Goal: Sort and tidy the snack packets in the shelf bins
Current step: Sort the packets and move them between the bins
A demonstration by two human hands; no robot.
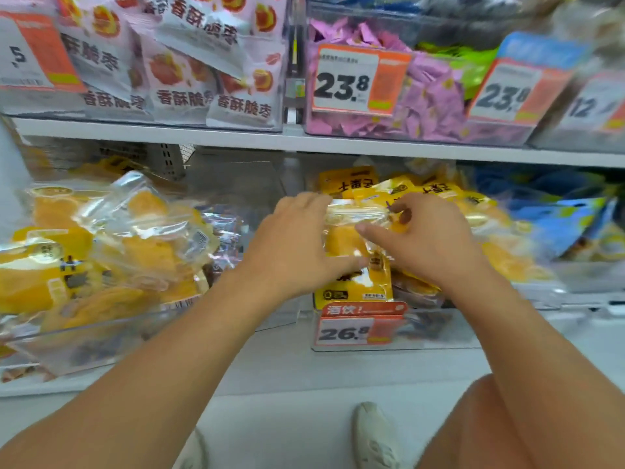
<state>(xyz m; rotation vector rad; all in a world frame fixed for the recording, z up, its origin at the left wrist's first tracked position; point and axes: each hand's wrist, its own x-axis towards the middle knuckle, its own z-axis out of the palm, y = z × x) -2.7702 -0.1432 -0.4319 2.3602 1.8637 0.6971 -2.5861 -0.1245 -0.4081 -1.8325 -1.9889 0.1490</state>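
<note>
A yellow dried-fruit packet (345, 240) with a clear top stands upright in the middle lower bin (389, 345), held between both hands. My left hand (294, 242) grips its left side, fingers over the top edge and thumb along the front. My right hand (426, 235) pinches its upper right part with curled fingers. More yellow packets (436, 192) lie behind in the same bin. A second heap of yellow packets (101, 238) fills the lower left bin (67, 353).
The upper shelf (304, 138) carries bins of pink-white date packets (189, 62) and purple sachets (436, 106), with price tags on their fronts. Blue packets (558, 225) fill the lower right bin. A 26.8 price tag (358, 328) fronts the middle bin. My shoe (375, 434) and knee are below.
</note>
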